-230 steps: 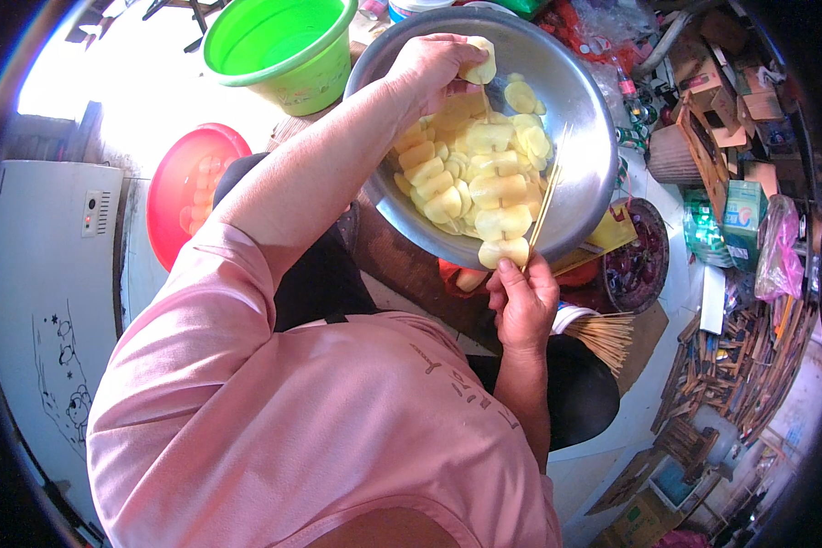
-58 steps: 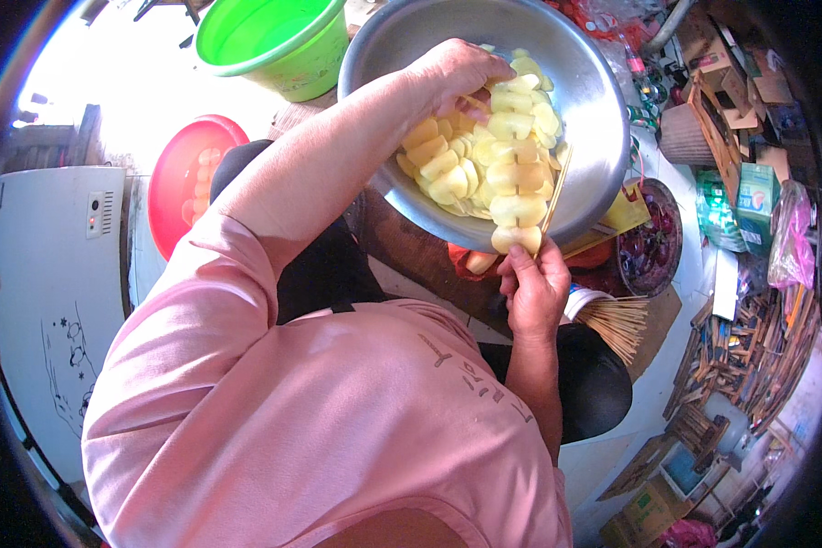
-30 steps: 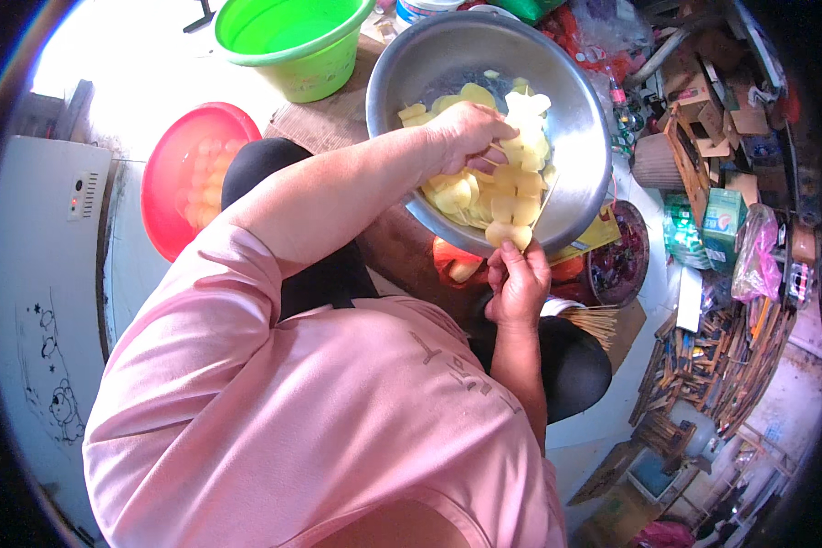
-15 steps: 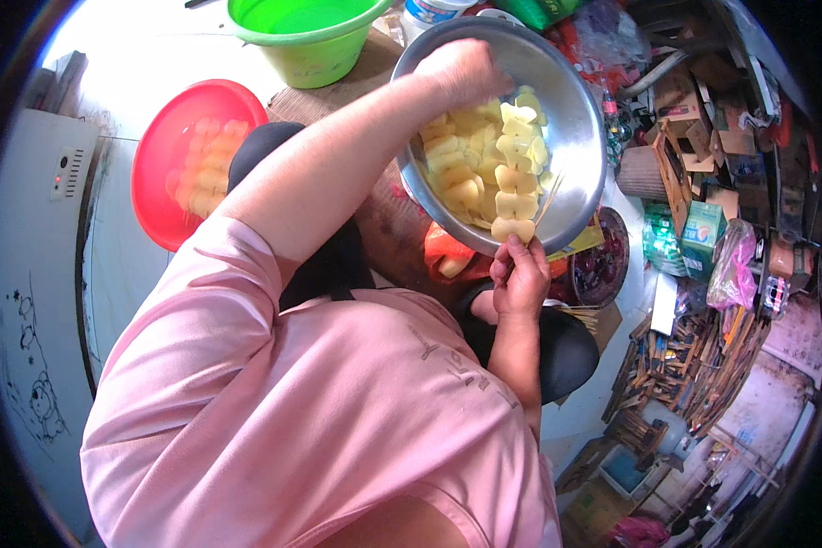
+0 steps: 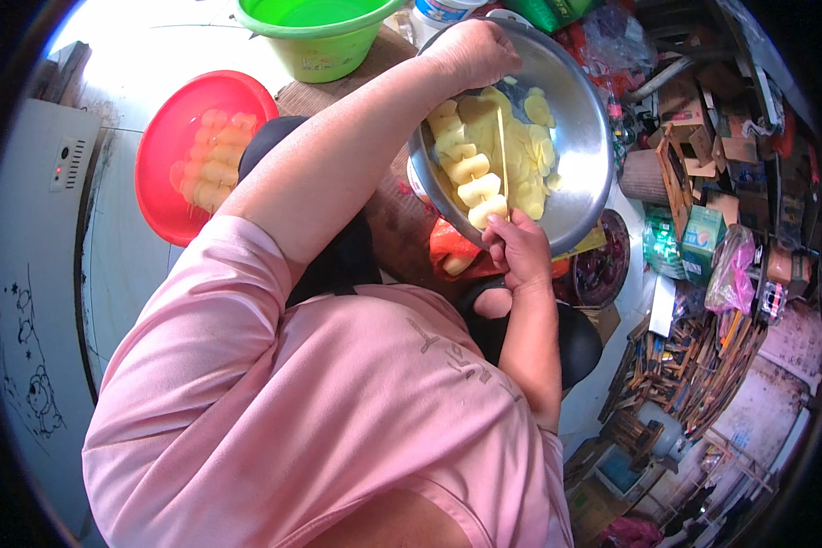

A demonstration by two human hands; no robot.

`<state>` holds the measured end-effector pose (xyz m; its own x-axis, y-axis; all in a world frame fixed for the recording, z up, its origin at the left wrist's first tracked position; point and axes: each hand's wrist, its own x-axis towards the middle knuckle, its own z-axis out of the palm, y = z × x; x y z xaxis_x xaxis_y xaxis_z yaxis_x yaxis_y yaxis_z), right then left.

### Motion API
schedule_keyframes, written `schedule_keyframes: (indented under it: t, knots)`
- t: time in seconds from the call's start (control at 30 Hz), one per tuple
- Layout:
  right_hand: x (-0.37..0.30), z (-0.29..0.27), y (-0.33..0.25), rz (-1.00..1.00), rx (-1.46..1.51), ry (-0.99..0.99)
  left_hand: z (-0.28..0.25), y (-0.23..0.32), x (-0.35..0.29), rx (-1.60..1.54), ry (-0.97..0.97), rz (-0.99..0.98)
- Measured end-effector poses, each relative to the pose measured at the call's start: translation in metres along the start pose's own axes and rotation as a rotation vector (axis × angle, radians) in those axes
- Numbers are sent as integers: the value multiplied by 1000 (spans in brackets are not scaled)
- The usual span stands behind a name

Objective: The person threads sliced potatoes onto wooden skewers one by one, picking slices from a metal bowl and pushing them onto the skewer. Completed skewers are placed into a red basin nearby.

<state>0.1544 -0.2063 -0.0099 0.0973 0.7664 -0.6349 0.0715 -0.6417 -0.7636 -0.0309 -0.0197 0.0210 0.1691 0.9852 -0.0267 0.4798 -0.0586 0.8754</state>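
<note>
From afar I see a shiny metal bowl, the skewered row now swung to its left side, leaving the loose slices easier to reach, I judge. The hands are apart: the left hand over the far rim, its hold hidden from me; the right hand pinching the row's near end. The slices look moist, thin, rounded; a bare stick, slender, straight.

In the upper middle, the round basin looks like smooth metal with a soft sheen; the yellow slices in it look moist and smooth, the thin stick matt and woody; upper left, the red bowl and green tub are glossy plastic; the pink shirt, lower middle, is matt cloth; at right, rough wood pieces lie below a shiny, crinkled plastic bag.
</note>
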Motion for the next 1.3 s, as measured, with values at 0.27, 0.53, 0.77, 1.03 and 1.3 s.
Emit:
schedule_keyframes:
  t: [0.27,0.53,0.77,1.03,1.3]
  knots:
    - [6,7,-12,19,-238,9,18,-19,0,353,-130,59]
    - [-4,-6,-2,-41,-196,38,53,-44,-18,674,-473,71]
    - [-7,-8,2,-93,-161,60,64,-56,-15,738,-452,73]
    - [-11,-31,19,-213,118,175,54,-16,-23,758,-317,116]
    - [-18,-42,22,-296,255,234,126,-26,-1,593,-323,128]
